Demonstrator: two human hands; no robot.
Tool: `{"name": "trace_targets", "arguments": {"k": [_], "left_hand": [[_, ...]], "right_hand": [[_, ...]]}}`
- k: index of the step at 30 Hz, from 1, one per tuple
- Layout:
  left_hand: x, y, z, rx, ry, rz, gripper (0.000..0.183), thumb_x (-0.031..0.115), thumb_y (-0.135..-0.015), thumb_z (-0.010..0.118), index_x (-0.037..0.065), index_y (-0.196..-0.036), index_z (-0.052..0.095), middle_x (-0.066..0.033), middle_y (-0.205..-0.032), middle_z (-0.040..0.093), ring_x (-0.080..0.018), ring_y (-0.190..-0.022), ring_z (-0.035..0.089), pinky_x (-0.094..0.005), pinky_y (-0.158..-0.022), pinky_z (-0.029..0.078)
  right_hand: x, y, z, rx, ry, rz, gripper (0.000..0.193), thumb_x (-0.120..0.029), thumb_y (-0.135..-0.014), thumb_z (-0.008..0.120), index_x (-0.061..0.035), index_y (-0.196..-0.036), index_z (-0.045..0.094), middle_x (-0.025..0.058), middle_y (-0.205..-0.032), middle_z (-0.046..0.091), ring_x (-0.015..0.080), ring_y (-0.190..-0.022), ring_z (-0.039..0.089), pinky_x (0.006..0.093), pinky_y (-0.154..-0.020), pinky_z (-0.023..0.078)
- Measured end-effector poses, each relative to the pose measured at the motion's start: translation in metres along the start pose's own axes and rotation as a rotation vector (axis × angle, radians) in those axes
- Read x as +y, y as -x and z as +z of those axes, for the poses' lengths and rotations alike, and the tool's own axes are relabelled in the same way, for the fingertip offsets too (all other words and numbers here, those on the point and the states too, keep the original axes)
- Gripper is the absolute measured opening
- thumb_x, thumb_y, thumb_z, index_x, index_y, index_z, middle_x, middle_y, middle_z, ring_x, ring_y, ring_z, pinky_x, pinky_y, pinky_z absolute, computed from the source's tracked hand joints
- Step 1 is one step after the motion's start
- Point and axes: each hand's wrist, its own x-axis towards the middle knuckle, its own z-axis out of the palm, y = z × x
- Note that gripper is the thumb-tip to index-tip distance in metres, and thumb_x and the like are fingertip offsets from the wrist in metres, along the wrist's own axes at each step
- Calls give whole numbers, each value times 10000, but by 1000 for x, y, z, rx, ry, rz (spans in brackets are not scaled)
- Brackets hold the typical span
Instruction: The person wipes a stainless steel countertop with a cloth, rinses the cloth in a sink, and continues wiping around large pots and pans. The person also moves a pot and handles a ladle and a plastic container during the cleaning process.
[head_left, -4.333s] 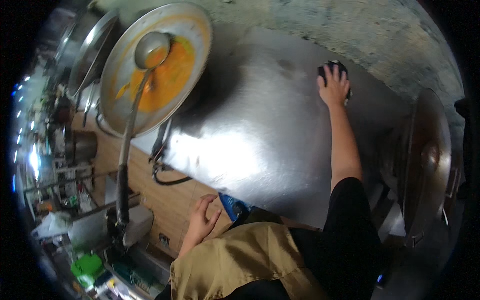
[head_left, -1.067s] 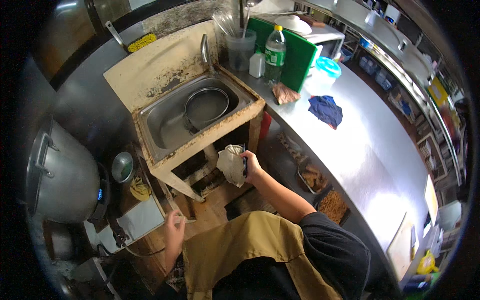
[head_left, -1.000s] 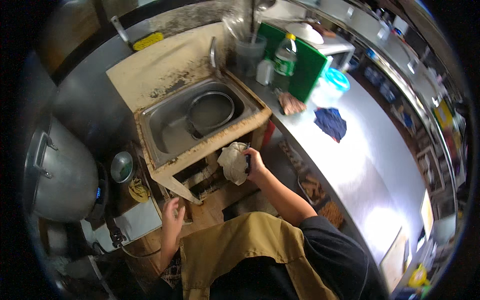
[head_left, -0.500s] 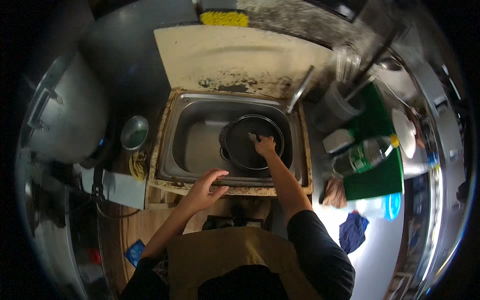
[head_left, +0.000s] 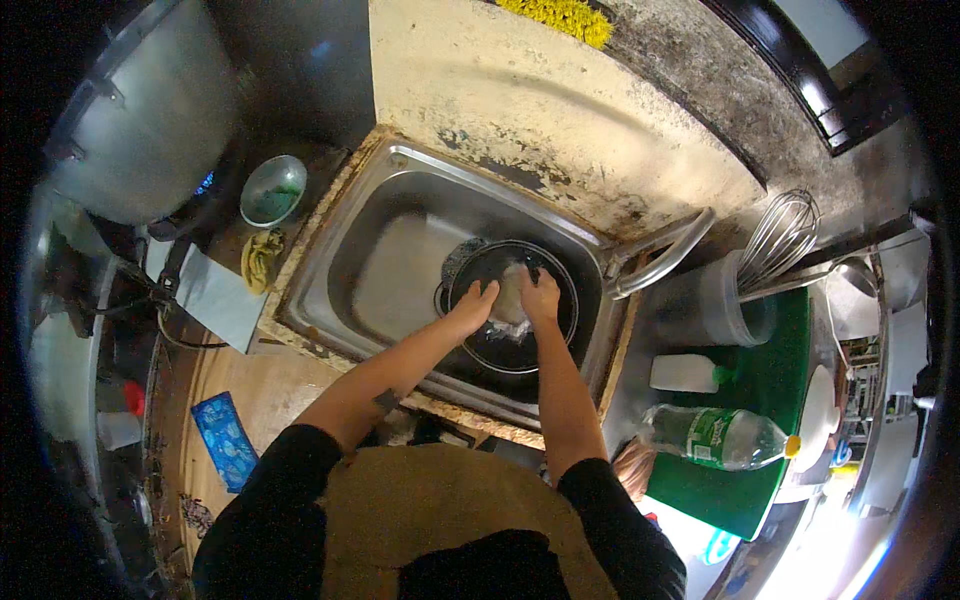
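Observation:
A round dark pot (head_left: 548, 338) with a pale rim sits in the right part of the steel sink (head_left: 385, 275). Over its inside I hold a pale bundle (head_left: 511, 292) that looks like clear, crinkled plastic; what is in it I cannot make out. My left hand (head_left: 473, 306) grips its left side, thumb up. On the other side my right hand (head_left: 542, 294) is closed round it. The fingers of both hands are partly hidden. A dark speckled pad or scrubber (head_left: 458, 262) shows at the pot's left edge.
A bent metal faucet (head_left: 665, 255) rises at the sink's right corner. Beyond it are a tub (head_left: 705, 300) with a whisk, a white bottle (head_left: 684, 373) and a green-labelled plastic bottle (head_left: 715, 437) on a green board. Left stand a metal bowl (head_left: 273, 190), yellow cloth (head_left: 262, 262) and large pot (head_left: 150, 120).
My left hand has moved from the sink's front edge into the pot area and onto the pale bundle. The right hand has raised it into fuller view. The whole view has turned.

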Motion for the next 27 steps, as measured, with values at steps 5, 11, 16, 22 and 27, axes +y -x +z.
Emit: {"name": "trace_targets", "arguments": {"k": [5,11,16,22,27], "left_hand": [[-40,-60,42,-50,292,-84,721,491,-891,582,-65,-1328,445,-269,-1288,540,-361,-1200,536,-416,-957,450],[-87,-105,42,89,-186,187,574,405,-862,612,-55,-1203,564,-291,-1199,584,-403,-1104,589,-445,-914,476],[-112,-138,63,-191,-396,102,579,435,-876,584,-28,-1223,569,-278,-1228,576,-390,-1128,580,-434,-949,462],[-62,-107,70,-177,-60,-32,588,426,-879,570,-13,-1269,541,-277,-1256,557,-381,-1169,555,-427,-987,441],[-41,-77,56,-80,-49,-62,598,418,-881,558,0,-1308,518,-276,-1280,541,-375,-1204,535,-421,-1017,425]], "right_hand": [[2,-2,-8,-158,-350,203,660,-524,-846,630,43,-1182,592,244,-1057,659,339,-993,642,385,-889,464],[71,-1,57,-89,-165,-16,568,-425,-814,671,9,-1173,594,257,-1137,632,402,-1053,613,451,-914,467],[36,6,63,-95,-94,83,737,-548,-808,643,22,-1266,554,281,-1196,598,393,-1081,601,412,-927,476],[-32,21,26,166,-298,-115,617,-560,-884,542,28,-989,699,270,-904,674,418,-809,668,448,-780,527],[30,-7,45,-126,259,45,584,-526,-916,478,28,-948,659,265,-978,657,399,-879,662,497,-783,511]]}}
